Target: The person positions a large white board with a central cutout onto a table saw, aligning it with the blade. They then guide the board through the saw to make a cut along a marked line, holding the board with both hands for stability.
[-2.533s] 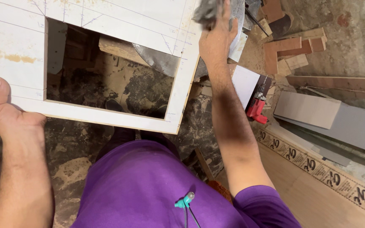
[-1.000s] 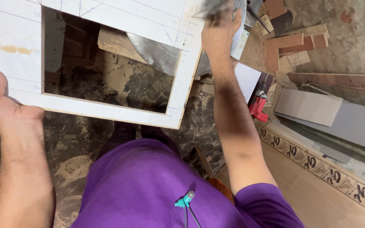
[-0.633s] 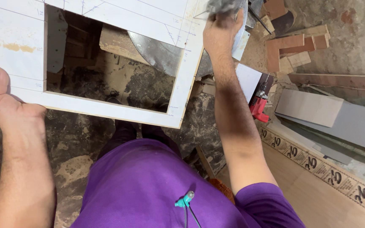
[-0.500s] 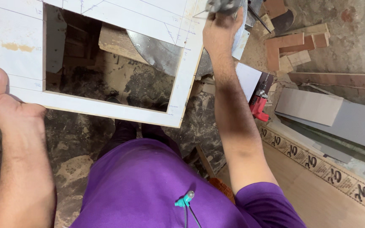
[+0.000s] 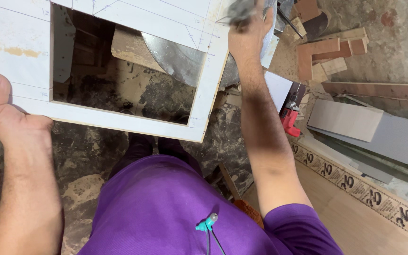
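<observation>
A large white board (image 5: 133, 120) with a big rectangular hole cut out of its middle and thin pencil lines on its face fills the upper left. My left hand (image 5: 8, 115) grips its near left edge, thumb flat on top. My right hand (image 5: 247, 33) is at the board's far right corner, closed around a grey object (image 5: 239, 8) that is blurred and cut off by the frame's top edge. A grey metal sheet (image 5: 175, 56) shows through the hole, under the board.
Brown wood offcuts (image 5: 324, 54) lie at the upper right. Grey boards (image 5: 378, 130) lean at the right. A red tool (image 5: 290, 120) lies below them near a patterned strip (image 5: 355, 182). The floor under the board is rough and stained.
My right hand and the grey object have shifted slightly at the far right corner. My left hand has kept its hold on the near edge. The board has barely moved.
</observation>
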